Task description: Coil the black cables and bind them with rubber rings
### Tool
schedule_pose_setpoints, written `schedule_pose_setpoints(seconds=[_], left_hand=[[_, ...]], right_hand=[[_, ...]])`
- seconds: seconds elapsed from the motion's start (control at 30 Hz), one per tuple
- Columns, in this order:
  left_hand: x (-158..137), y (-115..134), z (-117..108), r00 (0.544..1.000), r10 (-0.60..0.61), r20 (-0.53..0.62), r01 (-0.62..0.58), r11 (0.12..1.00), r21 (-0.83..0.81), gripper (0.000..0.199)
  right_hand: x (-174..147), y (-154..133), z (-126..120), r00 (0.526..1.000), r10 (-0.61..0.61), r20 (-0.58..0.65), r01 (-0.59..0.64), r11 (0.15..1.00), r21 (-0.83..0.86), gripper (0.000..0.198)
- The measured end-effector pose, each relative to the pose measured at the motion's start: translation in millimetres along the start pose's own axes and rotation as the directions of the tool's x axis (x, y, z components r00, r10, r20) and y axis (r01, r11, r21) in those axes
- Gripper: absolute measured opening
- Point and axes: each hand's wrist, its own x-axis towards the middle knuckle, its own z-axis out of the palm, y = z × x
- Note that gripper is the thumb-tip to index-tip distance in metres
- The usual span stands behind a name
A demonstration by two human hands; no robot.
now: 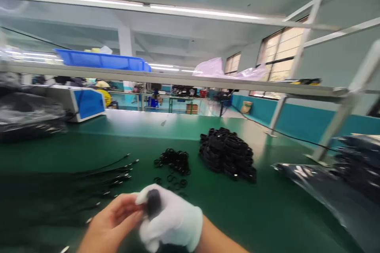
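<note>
My right hand (172, 215), in a white glove, is closed around a bundled black cable (153, 204); motion blurs it, and part of it is hidden by the glove. My bare left hand (114, 221) meets it from the left, thumb and fingers pinched at the bundle's edge. Just beyond my hands lies a small heap of black rings (175, 161), with several loose ones nearer. To the left, black cables (118, 178) are spread out with their metal plug ends pointing right. A larger pile of bundled black cables (227, 152) sits to the right of the rings.
Everything lies on a green-topped table (142, 146). Clear plastic bags with dark contents (311, 182) are at the right, and another bag (29, 110) is at the left beside a blue and white machine (89, 102). A shelf (178, 79) overhead holds a blue tray (102, 60).
</note>
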Motion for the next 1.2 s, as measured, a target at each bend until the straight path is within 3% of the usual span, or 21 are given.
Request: schedule_pose_setpoints(seconds=[0.1, 0.2, 0.3, 0.4, 0.47, 0.53, 0.63, 0.73, 0.83, 0.93, 1.0, 1.07, 1.13, 1.2], left_hand=[[-7.2, 11.9, -3.0, 0.995, 0.059, -0.085, -0.063, 0.997, -0.051, 0.037], [-15.9, 22.6, -7.4, 0.982, 0.156, -0.110, -0.140, 0.980, 0.143, 0.025], [-21.7, 33.3, -10.3, 0.967, 0.250, 0.052, -0.251, 0.895, 0.368, 0.032], [-19.2, 39.6, -12.3, 0.933, 0.226, 0.280, -0.331, 0.843, 0.423, 0.039], [-13.2, 40.4, -13.9, 0.920, 0.199, 0.337, -0.338, 0.838, 0.427, 0.038], [-5.4, 39.0, -16.4, 0.935, 0.177, 0.308, -0.305, 0.845, 0.440, 0.034], [6.8, 35.0, -21.1, 0.969, 0.031, 0.244, -0.133, 0.901, 0.414, 0.030], [16.4, 30.5, -23.5, 0.955, -0.111, 0.275, 0.007, 0.936, 0.353, 0.037], [21.3, 26.4, -21.0, 0.963, -0.118, 0.241, 0.023, 0.932, 0.361, 0.029], [21.4, 23.2, -15.6, 0.980, -0.099, 0.170, 0.027, 0.924, 0.382, 0.023], [20.3, 21.4, -12.4, 0.986, -0.095, 0.137, 0.033, 0.916, 0.399, 0.022], [19.6, 19.3, -10.4, 0.989, -0.100, 0.111, 0.045, 0.908, 0.417, 0.023], [20.0, 16.5, -9.6, 0.990, -0.110, 0.084, 0.063, 0.900, 0.431, 0.027], [21.1, 13.4, -9.4, 0.992, -0.117, 0.053, 0.083, 0.897, 0.435, 0.030]], right_hand=[[-10.4, 1.4, -0.5, 0.999, 0.014, -0.036, -0.011, 0.996, 0.085, 0.065], [-15.5, 0.1, -1.9, 0.997, 0.075, 0.017, -0.076, 0.986, 0.148, 0.066], [-14.5, 2.9, 0.1, 0.979, 0.157, 0.129, -0.178, 0.969, 0.172, 0.075], [-12.5, 10.2, 4.4, 0.957, 0.233, 0.172, -0.261, 0.950, 0.169, 0.073], [-12.0, 14.1, 7.9, 0.953, 0.260, 0.153, -0.285, 0.944, 0.169, 0.072], [-11.7, 15.4, 11.9, 0.963, 0.254, 0.093, -0.268, 0.942, 0.201, 0.071], [-9.1, 13.1, 20.0, 0.980, 0.185, -0.071, -0.165, 0.961, 0.223, 0.060], [-3.7, 10.3, 31.0, 0.965, 0.109, -0.238, -0.119, 0.993, -0.026, 0.051], [1.3, 12.4, 41.2, 0.912, 0.054, -0.407, -0.198, 0.926, -0.320, 0.044], [3.3, 18.4, 44.5, 0.855, 0.032, -0.518, -0.272, 0.878, -0.394, 0.033], [2.9, 22.7, 41.7, 0.855, 0.042, -0.517, -0.268, 0.889, -0.372, 0.027], [1.8, 26.4, 36.5, 0.898, 0.061, -0.436, -0.208, 0.932, -0.298, 0.021], [0.9, 29.1, 31.3, 0.944, 0.089, -0.317, -0.144, 0.978, -0.153, 0.033], [0.7, 30.2, 28.0, 0.959, 0.117, -0.260, -0.132, 0.990, -0.042, 0.043]])
